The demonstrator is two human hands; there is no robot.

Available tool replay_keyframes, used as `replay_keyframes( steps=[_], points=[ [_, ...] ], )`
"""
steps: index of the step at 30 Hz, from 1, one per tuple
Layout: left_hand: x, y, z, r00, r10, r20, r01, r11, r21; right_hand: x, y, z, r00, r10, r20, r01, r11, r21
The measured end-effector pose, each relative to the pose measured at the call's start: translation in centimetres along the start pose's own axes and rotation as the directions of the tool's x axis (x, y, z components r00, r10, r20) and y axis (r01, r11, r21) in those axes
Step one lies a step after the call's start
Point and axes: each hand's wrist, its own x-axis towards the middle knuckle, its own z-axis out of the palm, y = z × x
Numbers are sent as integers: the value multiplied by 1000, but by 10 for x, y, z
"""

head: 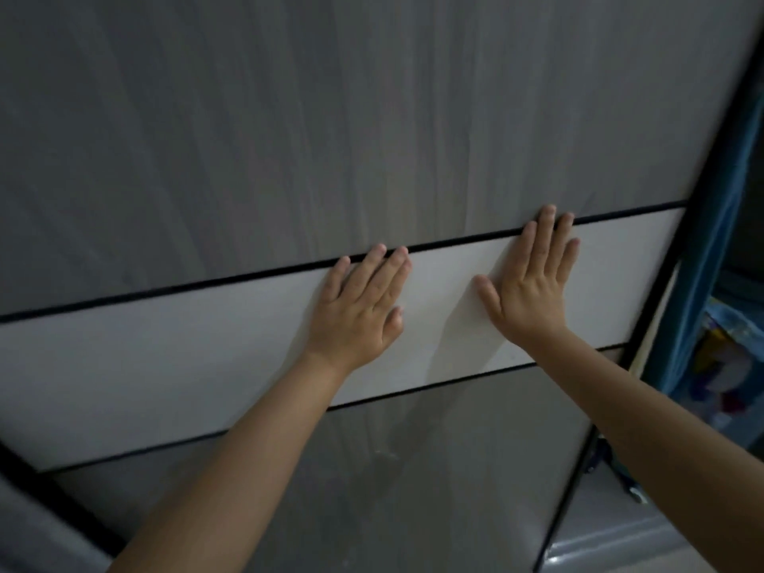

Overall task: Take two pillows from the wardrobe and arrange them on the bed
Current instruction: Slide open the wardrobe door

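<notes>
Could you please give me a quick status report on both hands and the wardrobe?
Left hand and right hand flat, open, on wardrobe door's white band. No pillows in view. Door covers the wardrobe front.

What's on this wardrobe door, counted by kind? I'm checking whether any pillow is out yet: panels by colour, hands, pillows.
Grey panels: 2, upper and lower
White band: 1
Hands flat on the door: 2, left hand, right hand
Pillows: 0
Total: 5
</notes>
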Motion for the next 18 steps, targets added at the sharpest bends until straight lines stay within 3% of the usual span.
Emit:
replay_keyframes(
  steps=[4,7,11,14,18],
  points=[
    [3,-4,-4,1000,17,-24,-18,997,-72,-7,-6,-11,992,77,100,-73,996,-45],
    [5,-1,-11,1000,-12,0,12,989,-146,-13,-4,-25,982,26,188,-15,998,-62],
    [12,27,-21,988,-142,68,156,939,-306,-27,22,-53,948,-63,310,82,996,-47],
    [28,85,-29,996,53,77,-6,860,-510,-58,64,-74,923,6,385,30,996,-88],
    [69,193,-44,902,336,273,-77,745,-663,-108,144,-109,862,183,473,-91,973,-212]
  ],
)
